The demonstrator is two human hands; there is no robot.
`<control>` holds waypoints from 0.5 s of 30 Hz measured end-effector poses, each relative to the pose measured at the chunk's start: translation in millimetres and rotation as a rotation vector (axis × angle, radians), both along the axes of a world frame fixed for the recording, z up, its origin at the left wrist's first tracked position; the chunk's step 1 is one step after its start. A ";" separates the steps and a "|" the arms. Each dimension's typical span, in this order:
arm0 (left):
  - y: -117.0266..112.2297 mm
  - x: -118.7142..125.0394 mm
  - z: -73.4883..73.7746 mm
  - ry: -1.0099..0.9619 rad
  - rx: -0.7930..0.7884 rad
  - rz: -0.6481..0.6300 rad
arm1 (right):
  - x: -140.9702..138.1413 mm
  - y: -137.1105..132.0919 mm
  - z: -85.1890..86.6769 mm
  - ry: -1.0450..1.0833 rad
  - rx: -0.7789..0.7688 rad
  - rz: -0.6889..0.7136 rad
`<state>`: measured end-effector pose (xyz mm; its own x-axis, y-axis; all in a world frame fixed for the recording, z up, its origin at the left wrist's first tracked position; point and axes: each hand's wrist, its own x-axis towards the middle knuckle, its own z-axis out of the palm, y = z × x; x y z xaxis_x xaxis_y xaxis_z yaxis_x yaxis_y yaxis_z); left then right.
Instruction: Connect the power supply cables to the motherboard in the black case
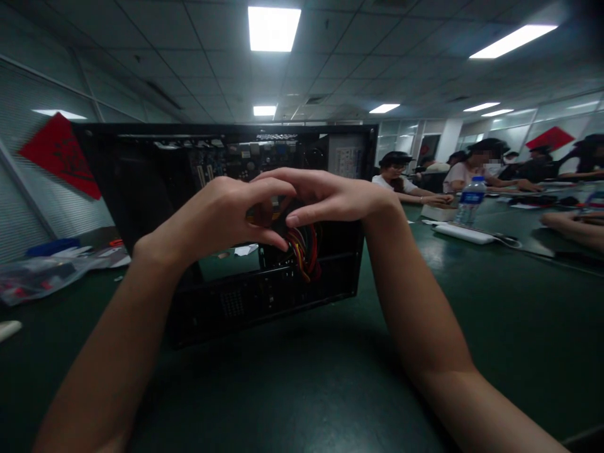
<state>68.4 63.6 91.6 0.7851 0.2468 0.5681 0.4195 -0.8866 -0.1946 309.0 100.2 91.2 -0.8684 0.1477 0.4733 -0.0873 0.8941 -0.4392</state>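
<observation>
A black computer case [226, 130] stands open-sided on the table before me. Inside it shows a motherboard [245, 157], and a label [346, 160] sits at the upper right. A bundle of red, yellow and black power cables [306, 255] hangs in the middle of the opening. My left hand [221, 211] curls around the upper cables, its thumb tip against them. From the other side my right hand [330, 198] bends in over the same cables, thumb pointing left. Its fingers are partly hidden behind my left hand, and the cable ends between the hands cannot be made out.
A clear plastic bag [42, 274] lies on the green table [302, 384] at the left. To the right stand a water bottle [472, 200], a white power strip [462, 234] and a small box [438, 212]. Several people sit working further along.
</observation>
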 end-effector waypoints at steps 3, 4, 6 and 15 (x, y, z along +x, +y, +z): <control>2.2 -1.0 -0.5 0.003 0.027 0.004 | -2.2 -0.1 -0.1 -0.007 -0.014 0.013; 2.3 -1.3 -0.5 0.005 0.040 0.004 | -2.7 -0.1 -0.2 -0.007 -0.018 0.015; 1.5 -1.7 -0.1 0.028 0.062 -0.002 | -3.3 0.4 -0.5 -0.011 -0.019 0.011; -0.4 -1.9 0.1 0.039 0.030 0.010 | -3.1 1.1 -0.7 -0.037 0.034 -0.024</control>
